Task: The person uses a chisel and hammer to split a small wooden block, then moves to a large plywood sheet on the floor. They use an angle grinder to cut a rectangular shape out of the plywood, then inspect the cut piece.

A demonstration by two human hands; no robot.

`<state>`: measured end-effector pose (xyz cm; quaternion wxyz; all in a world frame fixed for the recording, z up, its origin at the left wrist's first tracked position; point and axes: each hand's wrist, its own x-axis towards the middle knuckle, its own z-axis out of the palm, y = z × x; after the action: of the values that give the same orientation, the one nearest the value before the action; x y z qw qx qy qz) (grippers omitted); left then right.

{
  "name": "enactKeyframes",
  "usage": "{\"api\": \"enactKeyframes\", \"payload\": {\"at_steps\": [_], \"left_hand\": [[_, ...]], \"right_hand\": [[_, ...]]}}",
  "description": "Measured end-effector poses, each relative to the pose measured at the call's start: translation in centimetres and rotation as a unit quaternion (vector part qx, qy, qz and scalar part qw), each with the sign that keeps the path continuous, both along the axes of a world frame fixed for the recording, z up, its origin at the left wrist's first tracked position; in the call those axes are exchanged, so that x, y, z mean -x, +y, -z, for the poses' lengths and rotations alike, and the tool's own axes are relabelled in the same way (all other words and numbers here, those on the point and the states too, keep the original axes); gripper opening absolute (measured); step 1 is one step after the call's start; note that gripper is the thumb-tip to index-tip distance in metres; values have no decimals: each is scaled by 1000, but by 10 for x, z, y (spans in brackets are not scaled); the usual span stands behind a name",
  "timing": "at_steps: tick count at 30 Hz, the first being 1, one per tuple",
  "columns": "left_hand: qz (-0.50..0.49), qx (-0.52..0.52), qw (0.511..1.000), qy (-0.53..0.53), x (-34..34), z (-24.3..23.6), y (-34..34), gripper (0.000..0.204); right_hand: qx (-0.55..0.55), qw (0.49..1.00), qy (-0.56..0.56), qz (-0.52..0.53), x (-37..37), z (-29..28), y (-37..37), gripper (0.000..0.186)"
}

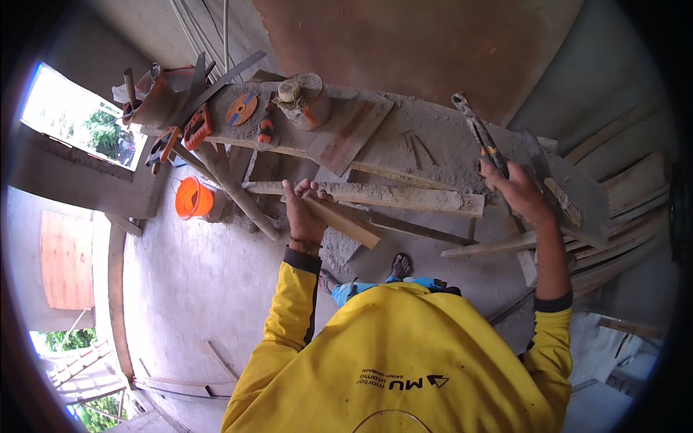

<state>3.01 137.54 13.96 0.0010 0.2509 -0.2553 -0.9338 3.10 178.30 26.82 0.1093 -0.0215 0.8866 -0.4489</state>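
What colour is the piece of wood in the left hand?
The piece of wood in the left hand is light brown, best seen in the head view.

Clearance was found beside the right hand point(518, 192); the left hand point(306, 216) was hemmed in.
To the right hand's left, open bench top point(462, 155) was broken by nails point(416, 151); ahead, space was taken up by pincers point(473, 121). Beyond the left hand, passage was obstructed by a timber rail point(411, 198), a loose board point(351, 133) and a white tub point(307, 108); to its left, by a slanting pole point(245, 200).
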Motion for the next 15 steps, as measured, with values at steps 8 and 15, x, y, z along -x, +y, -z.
{"api": "enactKeyframes", "payload": {"at_steps": [8,15], "left_hand": [[1,-113,990,81,-26,3,-6,46],[-23,-83,996,16,-29,0,16,41]], "right_hand": [[197,972,62,110,-76,51,-98,25],[257,965,44,13,-117,111,-155,35]]}}
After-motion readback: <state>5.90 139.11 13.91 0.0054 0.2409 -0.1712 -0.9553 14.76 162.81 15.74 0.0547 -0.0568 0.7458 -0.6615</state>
